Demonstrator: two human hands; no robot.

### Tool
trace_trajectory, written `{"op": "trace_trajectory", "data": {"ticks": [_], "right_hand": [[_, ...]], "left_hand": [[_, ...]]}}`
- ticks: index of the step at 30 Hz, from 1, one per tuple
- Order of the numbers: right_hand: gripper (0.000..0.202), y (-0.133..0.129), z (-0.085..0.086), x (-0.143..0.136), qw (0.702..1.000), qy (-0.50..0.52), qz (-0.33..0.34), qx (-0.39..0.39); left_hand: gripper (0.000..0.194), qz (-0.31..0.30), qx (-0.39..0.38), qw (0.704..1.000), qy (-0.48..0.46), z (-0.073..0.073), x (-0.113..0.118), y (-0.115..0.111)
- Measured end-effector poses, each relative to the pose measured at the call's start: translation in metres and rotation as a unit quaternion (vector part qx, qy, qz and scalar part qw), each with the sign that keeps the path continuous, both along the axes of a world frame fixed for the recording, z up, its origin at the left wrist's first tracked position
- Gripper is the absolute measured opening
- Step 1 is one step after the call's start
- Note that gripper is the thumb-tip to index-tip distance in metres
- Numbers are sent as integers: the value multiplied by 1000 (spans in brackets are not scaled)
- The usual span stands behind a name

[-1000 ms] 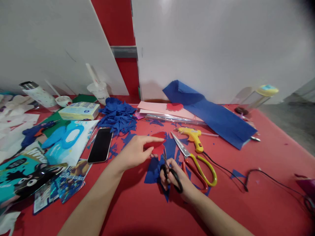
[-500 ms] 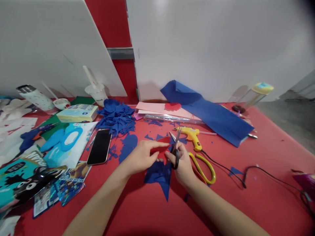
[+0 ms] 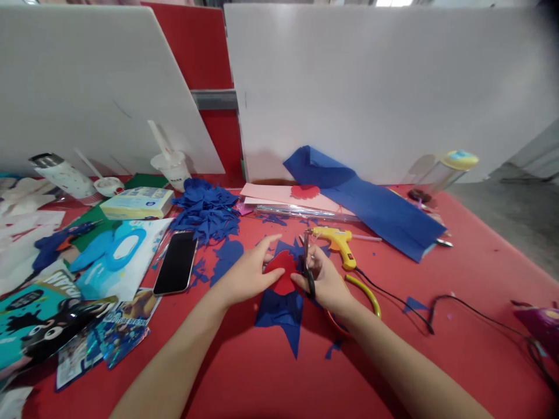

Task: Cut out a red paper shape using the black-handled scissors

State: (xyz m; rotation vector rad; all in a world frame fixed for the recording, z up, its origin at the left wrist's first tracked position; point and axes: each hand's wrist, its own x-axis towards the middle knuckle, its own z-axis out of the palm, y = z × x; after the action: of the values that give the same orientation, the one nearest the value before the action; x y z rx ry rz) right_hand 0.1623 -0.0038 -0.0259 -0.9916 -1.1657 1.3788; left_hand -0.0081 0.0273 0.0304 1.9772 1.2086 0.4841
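Observation:
A red paper cutout with a scalloped edge lies spread between my hands, above blue paper with pointed ends. My left hand grips its left side, thumb on top and index finger raised. In my right hand are black-handled scissors, blades pointing away from me; the right thumb touches the cutout's edge. Just right of this hand lie larger yellow-handled scissors, partly covered by the forearm.
A yellow glue gun trails a black cord to the right. Behind are a long blue paper strip and pink sheets. To the left are a phone, piled blue petals, a tissue pack and a cup.
The red paper has opened out from a folded, edge-on position to lie facing up. My left fingers have spread, and the scissors have turned more upright in my right hand.

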Motion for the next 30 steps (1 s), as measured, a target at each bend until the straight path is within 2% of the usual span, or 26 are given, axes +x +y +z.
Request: {"op": "trace_trajectory", "data": {"ticks": [3, 7, 14, 18, 24, 30], "right_hand": [[43, -2, -2, 2, 1000, -5, 21, 11], [41, -4, 2, 1, 1000, -18, 2, -11], [36, -9, 2, 2, 999, 9, -8, -52], [34, -16, -6, 7, 996, 50, 40, -65], [44, -25, -8, 14, 983, 82, 145, -81], [45, -31, -1, 13, 967, 115, 191, -121]], "left_hand": [[15, -33, -18, 999, 16, -2, 3, 2], [33, -33, 7, 999, 43, -3, 4, 4], [31, -13, 30, 997, 67, -4, -5, 9], [31, 16, 19, 999, 44, -1, -13, 12], [24, 46, -46, 995, -81, 6, -21, 12], [22, 54, -36, 996, -65, 7, -22, 13]]}}
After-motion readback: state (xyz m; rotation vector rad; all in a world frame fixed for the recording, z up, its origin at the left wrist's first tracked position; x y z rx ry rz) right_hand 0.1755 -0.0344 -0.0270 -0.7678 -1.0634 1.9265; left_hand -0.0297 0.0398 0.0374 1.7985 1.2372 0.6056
